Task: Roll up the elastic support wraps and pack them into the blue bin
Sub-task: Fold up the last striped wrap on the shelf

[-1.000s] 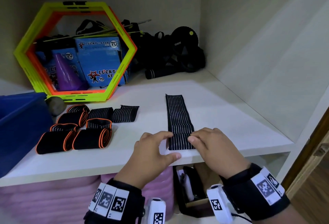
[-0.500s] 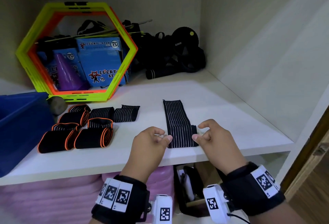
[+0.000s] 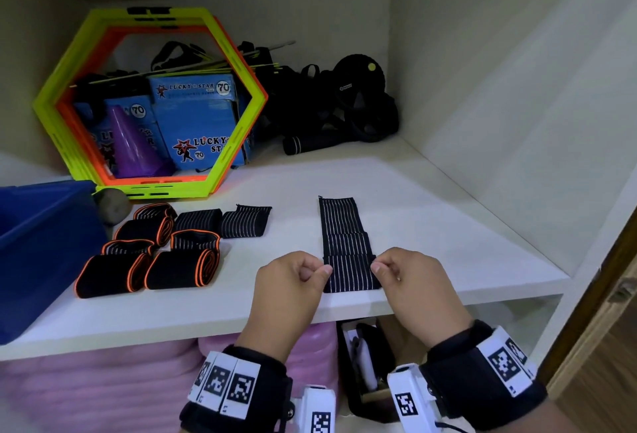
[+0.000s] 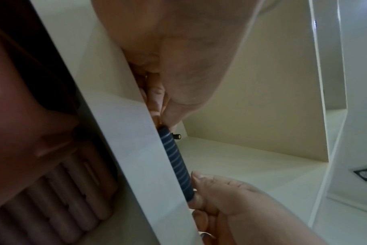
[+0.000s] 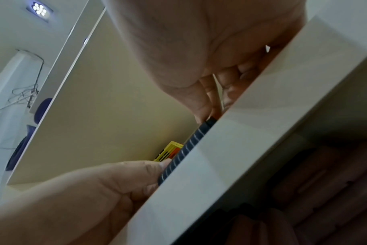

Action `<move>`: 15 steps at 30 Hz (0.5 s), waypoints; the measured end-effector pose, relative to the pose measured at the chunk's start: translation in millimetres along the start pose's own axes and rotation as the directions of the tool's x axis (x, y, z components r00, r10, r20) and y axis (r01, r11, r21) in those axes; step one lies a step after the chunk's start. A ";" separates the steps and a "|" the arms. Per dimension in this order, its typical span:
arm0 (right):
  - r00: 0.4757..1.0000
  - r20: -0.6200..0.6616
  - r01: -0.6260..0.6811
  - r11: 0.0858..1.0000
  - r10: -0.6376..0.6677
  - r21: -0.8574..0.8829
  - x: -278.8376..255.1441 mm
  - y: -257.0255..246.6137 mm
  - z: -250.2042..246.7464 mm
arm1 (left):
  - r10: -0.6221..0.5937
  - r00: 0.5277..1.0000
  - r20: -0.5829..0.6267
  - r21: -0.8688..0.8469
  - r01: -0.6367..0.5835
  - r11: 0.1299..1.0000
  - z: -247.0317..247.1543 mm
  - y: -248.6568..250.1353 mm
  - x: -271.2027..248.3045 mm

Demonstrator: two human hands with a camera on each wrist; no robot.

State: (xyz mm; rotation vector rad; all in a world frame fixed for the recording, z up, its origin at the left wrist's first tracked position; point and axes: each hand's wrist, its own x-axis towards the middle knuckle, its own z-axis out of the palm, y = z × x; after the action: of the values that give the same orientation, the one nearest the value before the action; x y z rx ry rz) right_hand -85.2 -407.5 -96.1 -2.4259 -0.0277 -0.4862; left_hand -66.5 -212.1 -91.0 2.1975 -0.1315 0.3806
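Observation:
A black elastic wrap with thin white stripes point(image 3: 339, 226) lies lengthwise on the white shelf point(image 3: 431, 226), its near end folded over into a thicker layer. My left hand point(image 3: 320, 272) pinches the left edge of that near end and my right hand point(image 3: 377, 267) pinches the right edge. In the left wrist view the rolled end point(image 4: 176, 164) lies along the shelf's front edge between my left fingers point(image 4: 157, 99) and my right hand point(image 4: 220, 190). The right wrist view shows the same striped roll point(image 5: 186, 149). The blue bin point(image 3: 41, 239) stands at the far left.
Several rolled wraps, some orange-edged point(image 3: 144, 260) and some striped point(image 3: 220, 224), lie beside the bin. Yellow and orange hexagon frames point(image 3: 234, 143), blue boxes point(image 3: 200, 122), a purple cone point(image 3: 132, 143) and black gear point(image 3: 344, 105) fill the back. The cabinet wall point(image 3: 517, 122) rises on the right.
My hands went from pressing on the wrap's near end to pinching its side edges. The near end has been turned over and the far end has drawn slightly nearer.

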 end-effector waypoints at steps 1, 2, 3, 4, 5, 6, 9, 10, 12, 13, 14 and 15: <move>1.000 0.008 0.003 1.000 -0.003 0.010 0.5 0.3 -1.2 | 0.002 1.000 0.001 -0.022 -0.002 1.000 -0.9 0.0 -0.3; 1.000 0.022 0.002 0.999 -0.002 0.032 0.6 0.1 -3.1 | 0.013 1.000 0.008 -0.033 -0.013 0.999 -1.4 -0.8 -0.8; 0.999 0.041 0.000 0.999 -0.002 0.047 0.5 0.0 -4.8 | 0.035 0.999 0.024 -0.030 -0.035 0.999 -1.4 -1.6 -1.2; 0.998 0.058 0.009 0.999 -0.012 0.050 0.2 -0.1 -5.9 | 0.058 0.997 0.045 -0.013 -0.058 0.998 -1.4 -1.9 -1.5; 0.997 0.078 0.023 0.999 -0.025 0.035 0.0 0.2 -6.0 | 0.082 0.994 0.070 0.008 -0.083 0.997 -1.0 -2.6 -0.9; 0.994 0.100 0.035 0.999 -0.036 0.010 0.0 0.0 -5.8 | 0.101 0.990 0.094 0.030 -0.104 0.994 -1.0 -2.7 -0.2; 0.986 0.158 0.067 0.996 -0.058 -0.051 2.0 -0.9 -6.2 | 0.179 0.974 0.140 0.087 -0.193 0.977 -1.4 -5.5 3.5; 0.981 0.185 0.076 0.995 -0.063 -0.061 2.0 -1.7 -8.1 | 0.218 0.964 0.149 0.093 -0.233 0.968 -1.6 -6.6 4.0; 0.967 0.248 0.081 0.995 -0.063 -0.062 2.3 -1.4 -12.5 | 0.261 0.950 0.171 0.084 -0.278 0.957 -3.7 -8.6 3.0; 0.959 0.278 0.081 0.994 -0.059 -0.071 3.4 0.1 -14.3 | 0.260 0.947 0.188 0.084 -0.279 0.957 -5.4 -10.1 2.2; 0.952 0.303 0.083 0.992 -0.051 -0.094 4.5 1.1 -16.4 | 0.251 0.945 0.211 0.086 -0.274 0.958 -7.4 -12.1 1.5; 0.947 0.317 0.086 0.989 -0.045 -0.117 6.1 2.7 -17.6 | 0.240 0.942 0.235 0.095 -0.268 0.959 -8.8 -14.4 1.7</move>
State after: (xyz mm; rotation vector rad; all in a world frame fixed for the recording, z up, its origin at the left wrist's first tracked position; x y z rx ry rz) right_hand -85.1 -421.0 -83.0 -2.6145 -0.2207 -0.1290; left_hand -63.5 -196.3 -96.4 2.3503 -0.5319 0.2909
